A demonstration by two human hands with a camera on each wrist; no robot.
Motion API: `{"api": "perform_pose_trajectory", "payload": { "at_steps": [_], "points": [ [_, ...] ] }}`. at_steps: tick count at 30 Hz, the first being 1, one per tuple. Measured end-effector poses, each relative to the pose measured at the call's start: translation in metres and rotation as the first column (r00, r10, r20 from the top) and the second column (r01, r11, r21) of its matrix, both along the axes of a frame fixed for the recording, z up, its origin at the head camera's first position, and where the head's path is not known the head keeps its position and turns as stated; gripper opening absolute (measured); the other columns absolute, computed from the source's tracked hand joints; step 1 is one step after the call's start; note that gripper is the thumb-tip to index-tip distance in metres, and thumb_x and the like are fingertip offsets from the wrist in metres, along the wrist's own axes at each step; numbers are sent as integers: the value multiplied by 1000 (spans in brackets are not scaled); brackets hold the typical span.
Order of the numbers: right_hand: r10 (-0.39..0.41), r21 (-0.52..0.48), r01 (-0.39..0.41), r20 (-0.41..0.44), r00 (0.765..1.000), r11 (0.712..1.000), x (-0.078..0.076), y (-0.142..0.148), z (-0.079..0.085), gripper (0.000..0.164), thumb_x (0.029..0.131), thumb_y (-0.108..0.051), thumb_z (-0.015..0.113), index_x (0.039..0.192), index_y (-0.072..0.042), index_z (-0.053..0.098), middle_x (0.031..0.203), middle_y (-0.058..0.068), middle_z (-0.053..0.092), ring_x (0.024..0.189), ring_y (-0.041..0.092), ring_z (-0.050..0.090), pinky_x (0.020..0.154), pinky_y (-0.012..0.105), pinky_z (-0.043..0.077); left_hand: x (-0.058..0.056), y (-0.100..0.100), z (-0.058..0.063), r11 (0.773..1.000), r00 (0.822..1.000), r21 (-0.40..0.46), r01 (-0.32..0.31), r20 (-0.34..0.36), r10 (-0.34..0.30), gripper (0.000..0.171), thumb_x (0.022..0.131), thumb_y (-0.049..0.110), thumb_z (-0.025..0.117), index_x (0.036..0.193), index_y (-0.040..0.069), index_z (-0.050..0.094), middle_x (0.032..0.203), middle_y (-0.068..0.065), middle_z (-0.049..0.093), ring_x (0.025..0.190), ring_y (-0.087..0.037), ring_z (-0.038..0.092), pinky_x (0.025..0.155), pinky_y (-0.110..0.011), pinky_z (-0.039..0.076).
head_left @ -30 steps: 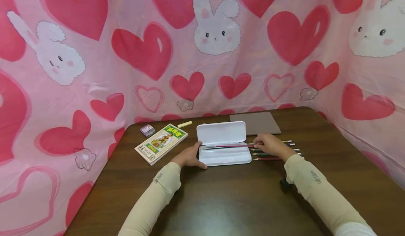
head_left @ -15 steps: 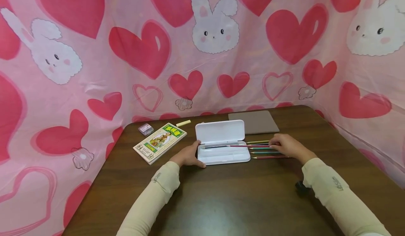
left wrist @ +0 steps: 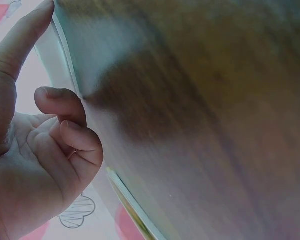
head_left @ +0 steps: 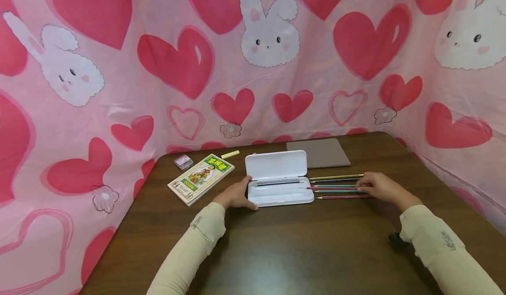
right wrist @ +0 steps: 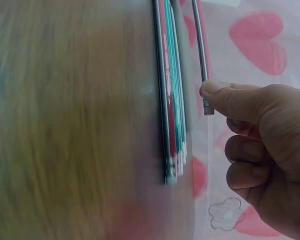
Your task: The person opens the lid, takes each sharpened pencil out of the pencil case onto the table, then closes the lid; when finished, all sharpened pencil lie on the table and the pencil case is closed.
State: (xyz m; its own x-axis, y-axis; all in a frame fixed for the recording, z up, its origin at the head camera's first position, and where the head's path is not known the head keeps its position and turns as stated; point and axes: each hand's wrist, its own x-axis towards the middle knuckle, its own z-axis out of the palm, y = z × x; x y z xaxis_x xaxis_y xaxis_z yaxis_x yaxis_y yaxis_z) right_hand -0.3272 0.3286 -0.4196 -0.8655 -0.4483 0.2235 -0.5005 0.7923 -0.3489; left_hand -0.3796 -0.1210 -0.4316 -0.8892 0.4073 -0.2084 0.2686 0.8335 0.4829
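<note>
In the head view, a white pencil case (head_left: pixel 282 198) lies open with its lid (head_left: pixel 276 165) tilted up at the back. My left hand (head_left: pixel 235 194) holds the case's left end, thumb at the front corner and fingers at the hinge corner. One dark pencil (head_left: pixel 280 182) lies along the back of the tray. My right hand (head_left: pixel 377 186) pinches a pinkish-red pencil (right wrist: pixel 204 55) near its blunt end between thumb and finger. Its point overlaps the case's right end in the head view. Below it on the table lie several pencils (right wrist: pixel 171 90), including yellow, teal and red ones.
A paperback book (head_left: pixel 200 178) lies left of the case, with a small purplish box (head_left: pixel 183 162) and a pale yellow bar (head_left: pixel 230 154) near it. Behind the case's lid is a flat grey-brown notebook (head_left: pixel 324 153). Heart-and-rabbit cloth (head_left: pixel 272 79) hangs behind the table.
My right hand has moved right, away from the case, drawing the pinkish-red pencil along until only its point overlaps the tray. My left hand has stayed on the case.
</note>
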Motion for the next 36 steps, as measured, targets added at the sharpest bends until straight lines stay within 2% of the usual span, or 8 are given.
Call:
{"api": "perform_pose_trajectory", "payload": {
  "at_steps": [5, 9, 16, 22, 28, 32, 36],
  "points": [
    [5, -6, -5, -4, 1000, 1000, 4, 13, -1, 3, 77, -7, 71, 79, -7, 69, 71, -8, 52, 63, -5, 40, 55, 21, 40, 0, 0, 0, 1000, 1000, 3, -2, 9, 2, 102, 64, 45, 81, 142, 12, 24, 139, -15, 43, 121, -28, 45, 105, -47, 34],
    [66, 15, -65, -59, 996, 998, 5, 24, -2, 6, 74, -4, 72, 76, -9, 69, 72, -9, 56, 66, -6, 43, 57, 23, 42, 1, 1, 1, 1000, 1000, 2, -10, 17, 10, 102, 64, 45, 81, 142, 13, 24, 140, -14, 42, 122, -29, 44, 105, -47, 34],
    [88, 22, -89, 41, 995, 996, 8, 37, -3, 2, 77, -8, 71, 76, -9, 70, 73, -8, 58, 68, -8, 45, 59, 23, 43, 2, 1, 3, 1000, 1000, -1, -12, 27, 13, 102, 65, 44, 81, 143, 14, 23, 141, -13, 41, 122, -28, 44, 105, -48, 33],
    [123, 3, -123, 7, 992, 992, 7, 46, -10, 3, 73, -7, 73, 75, -5, 70, 70, -10, 57, 66, -10, 44, 55, 23, 40, 1, 0, 3, 1000, 999, -1, -20, 27, 20, 102, 65, 44, 81, 144, 15, 23, 142, -13, 40, 124, -28, 43, 106, -48, 33],
    [151, -27, -150, 9, 989, 988, 8, 51, -15, 4, 72, -5, 73, 73, -8, 70, 69, -8, 58, 67, -9, 46, 55, 22, 40, 2, 1, 4, 1000, 1000, -1, -9, 23, 9, 101, 66, 43, 81, 143, 13, 23, 141, -14, 40, 123, -28, 44, 106, -47, 33],
    [117, -14, -116, 28, 993, 993, 10, 50, -16, 4, 73, -7, 73, 72, -10, 70, 71, -9, 59, 68, -9, 47, 57, 22, 42, 4, 1, 4, 1000, 1000, 2, -4, 22, 4, 101, 66, 43, 81, 143, 12, 23, 141, -14, 40, 123, -28, 43, 106, -47, 33],
    [10, 34, -14, 98, 995, 999, 12, 47, -15, 3, 74, -15, 74, 75, -13, 72, 75, -9, 62, 70, -7, 49, 62, 24, 45, 4, 1, 4, 1000, 1000, -6, -6, 16, 6, 101, 66, 43, 80, 143, 13, 23, 141, -14, 41, 123, -28, 44, 106, -47, 33]
  ]
}}
